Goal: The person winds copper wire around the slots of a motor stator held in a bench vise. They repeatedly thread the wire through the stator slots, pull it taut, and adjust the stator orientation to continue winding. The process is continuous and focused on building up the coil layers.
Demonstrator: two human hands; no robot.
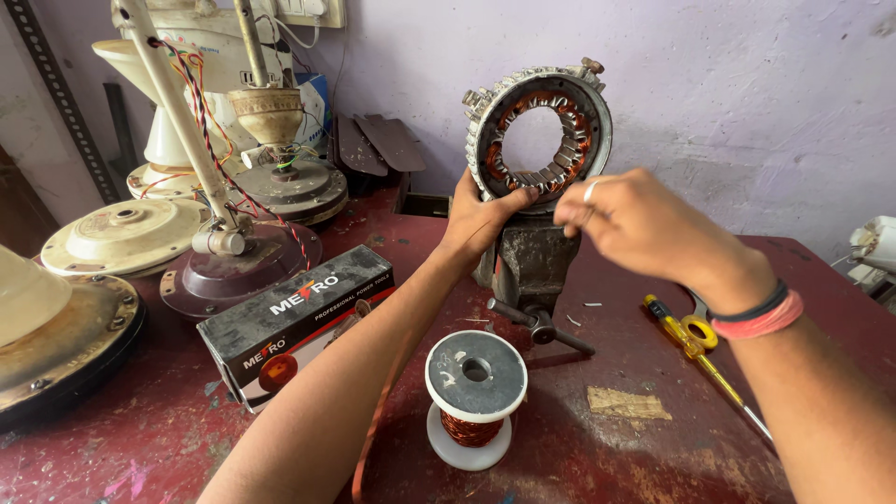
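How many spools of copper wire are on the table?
1. The spool of copper wire stands on the red table, in front of the vise that holds the round motor core. Others may be hidden behind the black box.

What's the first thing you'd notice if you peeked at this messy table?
The big metal ring with copper wire inside, standing up in a grey vise at the middle. The left hand grips its bottom edge while the right hand pinches beside it. In front stands a white spool of copper wire, and old fan parts crowd the left.
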